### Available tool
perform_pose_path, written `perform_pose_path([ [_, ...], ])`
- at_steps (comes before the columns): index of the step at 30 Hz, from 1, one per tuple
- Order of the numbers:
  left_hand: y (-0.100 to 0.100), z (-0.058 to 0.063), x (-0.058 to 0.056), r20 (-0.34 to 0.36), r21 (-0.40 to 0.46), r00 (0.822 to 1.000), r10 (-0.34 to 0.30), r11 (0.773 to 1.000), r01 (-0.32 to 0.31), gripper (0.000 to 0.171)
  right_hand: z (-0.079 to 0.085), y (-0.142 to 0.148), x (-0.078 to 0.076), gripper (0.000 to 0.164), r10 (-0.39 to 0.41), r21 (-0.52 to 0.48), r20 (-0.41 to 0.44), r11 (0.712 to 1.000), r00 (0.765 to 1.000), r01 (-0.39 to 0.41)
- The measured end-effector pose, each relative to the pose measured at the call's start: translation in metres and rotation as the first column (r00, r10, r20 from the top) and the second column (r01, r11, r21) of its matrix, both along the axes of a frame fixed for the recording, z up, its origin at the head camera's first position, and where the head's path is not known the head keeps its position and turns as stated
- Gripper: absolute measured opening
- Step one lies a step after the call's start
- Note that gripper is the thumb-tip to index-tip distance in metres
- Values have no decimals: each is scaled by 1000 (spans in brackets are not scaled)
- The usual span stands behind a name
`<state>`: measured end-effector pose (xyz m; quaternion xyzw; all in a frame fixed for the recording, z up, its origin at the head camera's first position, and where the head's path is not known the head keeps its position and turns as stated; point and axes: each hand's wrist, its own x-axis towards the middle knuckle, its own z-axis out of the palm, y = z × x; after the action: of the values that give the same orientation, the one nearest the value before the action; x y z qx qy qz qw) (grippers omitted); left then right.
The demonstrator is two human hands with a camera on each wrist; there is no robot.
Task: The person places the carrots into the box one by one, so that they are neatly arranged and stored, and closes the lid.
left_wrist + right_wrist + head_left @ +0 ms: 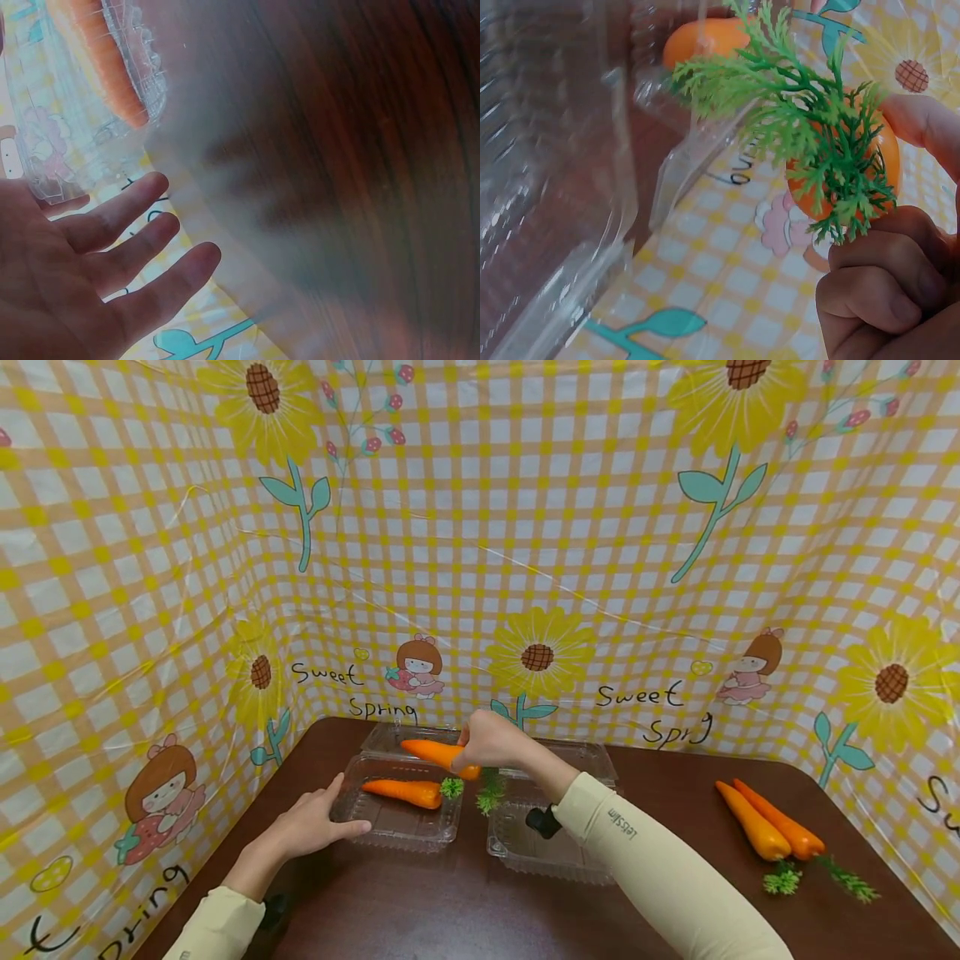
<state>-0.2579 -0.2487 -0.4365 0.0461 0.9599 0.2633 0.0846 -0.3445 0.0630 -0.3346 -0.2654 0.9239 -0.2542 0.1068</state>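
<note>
My right hand (491, 743) grips an orange carrot (429, 752) near its leafy end, holding it above the back of the left clear plastic box (420, 842). Its tip points left, and its green leaves (832, 142) hang down in the right wrist view. Inside that box lies a second carrot (403, 792) with a short green tuft. At the box's left side, my left hand (311, 820) has its fingers spread and holds nothing; the left wrist view shows its straight fingers (180, 281) over the table edge. Whether the hand touches the box is unclear.
A second clear plastic box (551, 865) stands to the right, partly behind my right forearm. Two more carrots, a nearer one (753, 822) and a farther one (783, 822), lie at the table's right. A checked, sunflower-printed cloth (480, 527) walls in the brown table (420, 910).
</note>
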Motion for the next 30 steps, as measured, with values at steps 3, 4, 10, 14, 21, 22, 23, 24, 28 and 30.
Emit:
perform_pose_path([
  [3,0,1,0,2,4,1000,1,1000,-1,118,-3,-12,-2,14,32,5,16,999,999,-32],
  [4,-1,1,0,3,8,1000,1,1000,-1,117,-3,-16,-3,15,38,7,21,999,999,-38],
  [10,-2,0,1,2,22,1000,-3,1000,2,114,-11,-37,-6,26,77,-3,64,997,995,-76],
  [14,-1,0,0,-2,21,1000,-4,1000,4,114,-17,-49,-9,33,83,-19,95,997,992,-81],
  [21,-1,0,0,1,10,1000,10,1000,-10,113,-31,-71,-10,58,99,-17,144,995,985,-98],
  [22,-1,0,0,4,13,1000,10,1000,-10,114,-34,-73,-10,59,95,-6,151,995,984,-95],
  [23,-1,-1,0,6,15,1000,8,1000,-8,114,-37,-76,-10,60,89,5,155,996,984,-91],
  [24,0,-1,-1,8,19,1000,5,1000,-5,114,-39,-78,-10,60,86,19,157,996,984,-90],
  [28,0,-1,-2,10,24,1000,-3,1000,2,114,-50,-86,-9,61,82,81,139,992,987,-94],
  [30,0,-1,-2,11,21,1000,0,1000,-1,114,-54,-89,-9,59,83,111,125,989,989,-97],
])
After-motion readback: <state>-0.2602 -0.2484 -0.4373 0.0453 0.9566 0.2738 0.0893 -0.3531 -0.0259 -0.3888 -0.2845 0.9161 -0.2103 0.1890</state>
